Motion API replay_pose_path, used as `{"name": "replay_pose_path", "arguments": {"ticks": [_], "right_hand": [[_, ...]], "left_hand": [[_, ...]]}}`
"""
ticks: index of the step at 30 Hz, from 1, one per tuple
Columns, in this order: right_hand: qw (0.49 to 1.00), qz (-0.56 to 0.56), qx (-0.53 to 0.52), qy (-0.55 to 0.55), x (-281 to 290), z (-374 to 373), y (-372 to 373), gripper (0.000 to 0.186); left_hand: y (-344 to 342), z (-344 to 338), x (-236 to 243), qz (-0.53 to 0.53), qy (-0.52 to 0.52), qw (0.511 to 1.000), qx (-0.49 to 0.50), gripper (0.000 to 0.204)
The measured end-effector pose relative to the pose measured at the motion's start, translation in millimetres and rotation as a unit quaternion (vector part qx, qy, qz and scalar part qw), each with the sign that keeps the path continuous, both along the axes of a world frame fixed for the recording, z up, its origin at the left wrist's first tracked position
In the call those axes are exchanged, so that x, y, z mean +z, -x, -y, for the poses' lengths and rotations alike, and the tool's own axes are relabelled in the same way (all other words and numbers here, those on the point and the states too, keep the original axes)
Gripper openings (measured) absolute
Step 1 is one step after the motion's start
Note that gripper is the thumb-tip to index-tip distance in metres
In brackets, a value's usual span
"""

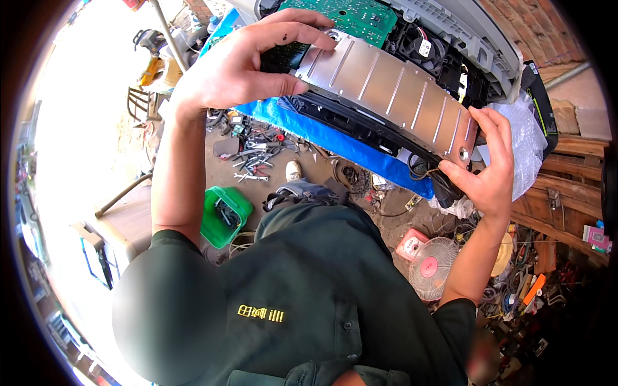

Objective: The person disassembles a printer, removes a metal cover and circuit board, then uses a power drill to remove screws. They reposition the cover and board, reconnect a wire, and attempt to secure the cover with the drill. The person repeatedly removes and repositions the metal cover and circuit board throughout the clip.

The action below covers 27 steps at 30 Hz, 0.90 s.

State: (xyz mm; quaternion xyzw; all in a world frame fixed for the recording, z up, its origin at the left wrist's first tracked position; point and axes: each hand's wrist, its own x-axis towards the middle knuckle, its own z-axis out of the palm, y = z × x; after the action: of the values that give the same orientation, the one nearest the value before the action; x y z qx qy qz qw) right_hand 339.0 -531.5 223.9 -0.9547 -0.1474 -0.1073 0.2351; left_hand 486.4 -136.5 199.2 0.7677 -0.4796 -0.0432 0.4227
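A long silvery sheet-metal plate (393, 87) with raised ribs lies tilted across the front of an opened machine with a grey plastic housing (479, 42). My left hand (235, 67) is closed on the plate's left end, thumb along the near edge and fingers over the top. At the right end, my right hand (490, 170) grips the plate between thumb and fingers. Behind the plate show a green circuit board (364, 19) and a small black cooling fan (418, 48). A black cable (443, 186) hangs beside my right thumb.
Blue sheeting (264, 122) lies under the machine. Clear bubble wrap (524, 145) sits at its right. Spanners and other tools (254, 157) are scattered on the floor, near a green bin (241, 202). A pink fan (434, 267) and loose parts lie lower right.
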Motion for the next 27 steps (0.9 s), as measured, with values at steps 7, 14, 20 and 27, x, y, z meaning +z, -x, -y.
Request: {"name": "replay_pose_path", "arguments": {"ticks": [7, 14, 20, 27], "right_hand": [[1.0, -0.018, 0.008, -0.007, 2, 4, -5, 0.086], [1.0, -0.006, 0.011, 0.005, 2, -2, -3, 0.092], [0.999, -0.001, 0.033, -0.009, 0, 2, -1, 0.089], [0.999, -0.012, -0.014, -0.027, -3, -7, 8, 0.087]], "left_hand": [[0, 1, 2, -0.015, 0.011, 1.0, -0.01, 0.056], [2, 0, 1, -0.003, -0.015, 1.0, 0.011, 0.058], [4, 2, 3, 0.026, -0.028, 0.999, 0.018, 0.057], [0, 7, 3, 0.063, -0.054, 0.997, 0.012, 0.054]]}}
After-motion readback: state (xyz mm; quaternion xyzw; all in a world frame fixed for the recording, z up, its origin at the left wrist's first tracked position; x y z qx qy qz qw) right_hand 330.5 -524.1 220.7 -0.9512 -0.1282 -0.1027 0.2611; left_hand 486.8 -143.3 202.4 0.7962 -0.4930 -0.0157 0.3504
